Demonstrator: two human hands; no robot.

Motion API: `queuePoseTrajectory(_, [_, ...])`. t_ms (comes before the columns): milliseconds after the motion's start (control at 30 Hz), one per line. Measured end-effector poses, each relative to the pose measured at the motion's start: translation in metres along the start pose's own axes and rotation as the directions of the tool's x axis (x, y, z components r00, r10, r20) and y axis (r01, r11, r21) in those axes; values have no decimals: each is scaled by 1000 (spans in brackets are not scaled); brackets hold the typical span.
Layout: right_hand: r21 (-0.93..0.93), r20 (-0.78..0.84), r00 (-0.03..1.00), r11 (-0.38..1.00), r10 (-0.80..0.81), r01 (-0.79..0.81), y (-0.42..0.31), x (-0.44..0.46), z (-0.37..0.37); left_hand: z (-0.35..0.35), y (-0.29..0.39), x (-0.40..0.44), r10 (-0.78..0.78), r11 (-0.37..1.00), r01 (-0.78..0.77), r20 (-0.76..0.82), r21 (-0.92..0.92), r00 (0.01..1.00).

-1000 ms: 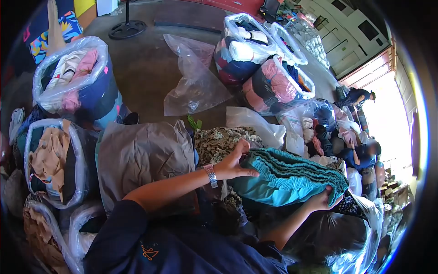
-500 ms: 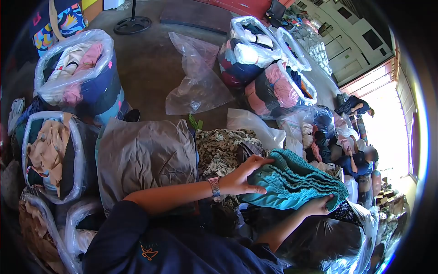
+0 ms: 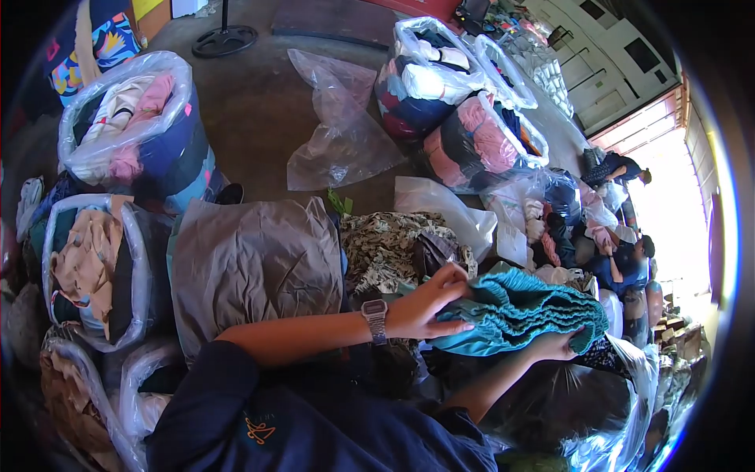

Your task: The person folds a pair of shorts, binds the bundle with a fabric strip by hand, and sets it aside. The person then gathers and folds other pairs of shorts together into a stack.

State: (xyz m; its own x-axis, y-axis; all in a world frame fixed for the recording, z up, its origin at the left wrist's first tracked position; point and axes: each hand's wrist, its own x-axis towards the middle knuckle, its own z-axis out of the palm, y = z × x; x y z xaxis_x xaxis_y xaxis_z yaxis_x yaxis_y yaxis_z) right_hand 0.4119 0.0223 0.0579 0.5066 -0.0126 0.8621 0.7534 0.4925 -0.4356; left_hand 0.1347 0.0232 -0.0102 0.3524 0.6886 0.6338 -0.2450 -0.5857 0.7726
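A teal garment (image 3: 515, 315) with rows of gathered, elastic-looking ruffles stretches between my two hands. My left hand (image 3: 429, 305), a watch (image 3: 375, 321) on its wrist, is closed on the garment's near-left end, fingers curled in and thumb along the cloth. At the lower right edge, my right hand (image 3: 553, 346) grips the same garment from beneath; its fingers are partly hidden by the fabric. Just below the garment is a clear plastic bag (image 3: 641, 370) with dark cloth in it. Camouflage-patterned cloth (image 3: 393, 248) lies beyond my left hand.
A grey-brown cloth-covered bundle (image 3: 255, 267) stands left of my arm. Plastic-lined sacks of clothes (image 3: 130, 118) line the left side, with more sacks (image 3: 480, 138) at the back. An empty-looking plastic sheet (image 3: 338, 130) lies on the floor. Two people (image 3: 621, 263) are at the right.
My left hand's fingers have drawn in and curled on the garment; before, thumb and forefinger were spread wider. The teal cloth has shifted slightly right and bunched up more.
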Motion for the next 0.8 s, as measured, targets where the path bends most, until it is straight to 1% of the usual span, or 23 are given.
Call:
queuePoseTrajectory(33, [-15,-6,1000,1000,-9,9,-3,0,1,0,0,0,-54,998,53,-21,-26,998])
queuePoseTrajectory(67, [-29,-12,1000,999,-18,18,-5,0,3,1,-3,3,-56,998,56,-21,-20,998])
queuePoseTrajectory(133, [21,-18,1000,1000,9,-9,-3,-1,4,-2,-9,11,189,974,-179,-58,137,980])
queuePoseTrajectory(167, [3,6,1000,1000,-1,1,-4,-1,5,-3,-7,9,175,971,-170,-11,170,985])
queuePoseTrajectory(200, [-13,30,1000,1000,-8,8,-5,-2,6,-7,-9,10,169,969,-164,-10,182,986])
queuePoseTrajectory(233, [-147,45,999,989,-26,32,-6,-1,7,-13,-16,13,118,972,-127,57,200,991])
queuePoseTrajectory(267, [-242,110,994,970,22,5,1,2,7,-23,-17,18,58,971,-84,119,224,991])
queuePoseTrajectory(300, [-199,175,983,980,48,-13,11,4,12,-38,-19,24,-7,963,-13,71,269,997])
queuePoseTrajectory(333, [-162,240,967,986,81,-42,20,3,18,-52,-27,32,73,937,-54,-40,346,997])
queuePoseTrajectory(367, [-187,296,948,981,114,-60,27,4,28,-73,-27,46,100,923,-73,-51,377,994])
queuePoseTrajectory(400, [-212,351,924,974,148,-76,34,4,41,-90,-38,58,206,860,-135,-93,491,974])
queuePoseTrajectory(433, [-208,370,912,973,176,-103,44,4,58,-109,-32,72,289,804,-172,-121,569,950])
queuePoseTrajectory(467, [-200,384,902,971,197,-127,49,2,77,-129,-11,87,299,770,-171,-111,615,948])
queuePoseTrajectory(500, [-105,335,929,986,159,-131,28,-1,99,-149,9,100,296,749,-181,-78,638,952])
queuePoseTrajectory(533, [-12,274,953,992,125,-126,1,-3,118,-165,37,107,436,637,-286,-28,715,900])
queuePoseTrajectory(567, [74,207,966,982,156,-174,-13,-5,132,-180,65,111,420,514,-269,35,814,907])
queuePoseTrajectory(600, [160,141,972,964,189,-211,-24,-6,143,-194,95,111,405,469,-282,80,837,911])
queuePoseTrajectory(633, [116,138,976,976,166,-183,-37,-7,147,-203,123,97,349,428,-225,69,875,935])
queuePoseTrajectory(667, [-110,180,981,989,-75,96,-38,-12,147,-211,151,83,292,380,-171,58,909,955])
queuePoseTrajectory(700, [-316,211,926,875,-312,367,-38,-18,146,-219,173,64,330,256,-203,112,945,937])
queuePoseTrajectory(733, [-456,337,808,667,-483,589,-54,-27,144,-227,195,45,366,127,-226,166,966,916])
queuePoseTrajectory(767, [-542,442,643,385,-625,747,-69,-36,143,-233,210,16,298,70,-190,161,979,941])
queuePoseTrajectory(800, [-59,519,699,795,-492,604,-83,-55,143,-240,215,-21,261,149,-127,85,981,962])
